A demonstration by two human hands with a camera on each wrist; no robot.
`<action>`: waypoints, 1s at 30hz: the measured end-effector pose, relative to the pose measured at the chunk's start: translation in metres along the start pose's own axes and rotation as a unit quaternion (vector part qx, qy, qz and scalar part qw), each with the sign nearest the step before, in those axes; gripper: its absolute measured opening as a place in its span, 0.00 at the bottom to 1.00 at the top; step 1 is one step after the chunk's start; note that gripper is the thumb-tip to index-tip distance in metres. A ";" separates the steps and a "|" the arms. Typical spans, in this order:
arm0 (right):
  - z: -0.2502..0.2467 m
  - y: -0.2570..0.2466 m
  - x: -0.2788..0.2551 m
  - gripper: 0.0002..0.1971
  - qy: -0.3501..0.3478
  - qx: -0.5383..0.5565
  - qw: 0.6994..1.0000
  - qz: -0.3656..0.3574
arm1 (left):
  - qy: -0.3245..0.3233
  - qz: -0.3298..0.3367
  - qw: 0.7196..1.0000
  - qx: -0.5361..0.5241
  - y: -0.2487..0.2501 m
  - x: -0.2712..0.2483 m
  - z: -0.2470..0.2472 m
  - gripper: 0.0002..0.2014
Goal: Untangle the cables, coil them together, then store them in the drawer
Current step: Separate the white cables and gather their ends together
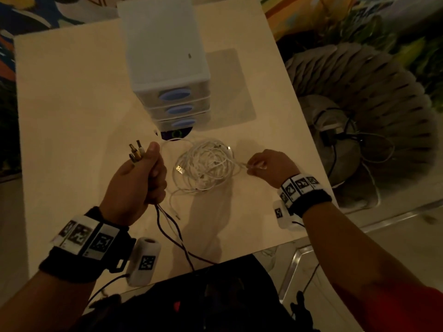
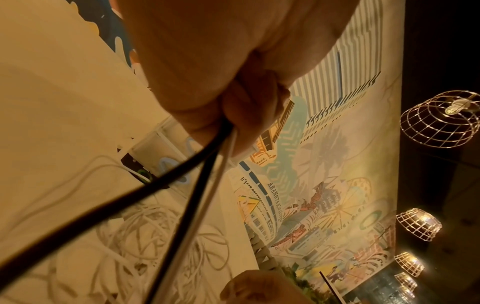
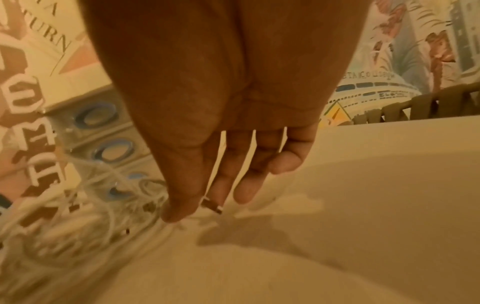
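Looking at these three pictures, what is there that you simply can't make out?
- Head view: how many cables form the tangled white cable pile; the loops overlap.
- Head view: what the closed white plastic drawer unit holds.
- Head view: where the dark cables from the left hand end; the table edge hides them.
- Right wrist view: whether the right hand pinches a strand; blur and the thumb hide it.

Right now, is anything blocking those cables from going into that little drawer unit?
Yes. All three drawers of the drawer unit look shut, so one must be opened. Both hands are busy: the left hand grips plug ends, the right hand pinches the white cable tangle.
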State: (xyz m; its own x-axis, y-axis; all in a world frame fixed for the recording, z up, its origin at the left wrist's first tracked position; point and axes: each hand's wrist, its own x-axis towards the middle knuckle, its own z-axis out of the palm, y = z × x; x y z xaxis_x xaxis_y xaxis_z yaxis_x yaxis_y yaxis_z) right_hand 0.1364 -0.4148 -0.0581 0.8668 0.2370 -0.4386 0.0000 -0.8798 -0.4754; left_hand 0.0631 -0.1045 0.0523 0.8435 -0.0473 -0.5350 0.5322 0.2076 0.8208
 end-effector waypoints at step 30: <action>-0.083 -0.037 -0.007 0.03 0.232 0.210 0.933 -0.177 | 0.048 0.035 0.985 0.163 -0.023 0.067 0.038 0.16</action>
State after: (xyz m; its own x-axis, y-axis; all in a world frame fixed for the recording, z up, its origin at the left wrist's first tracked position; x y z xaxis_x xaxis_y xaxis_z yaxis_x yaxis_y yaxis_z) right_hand 0.1715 -0.4183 0.0259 0.9722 0.1927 0.1328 0.2157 -0.5178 -0.8278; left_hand 0.1105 -0.1500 0.0049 0.8764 0.0521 -0.4787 0.4814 -0.1188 0.8684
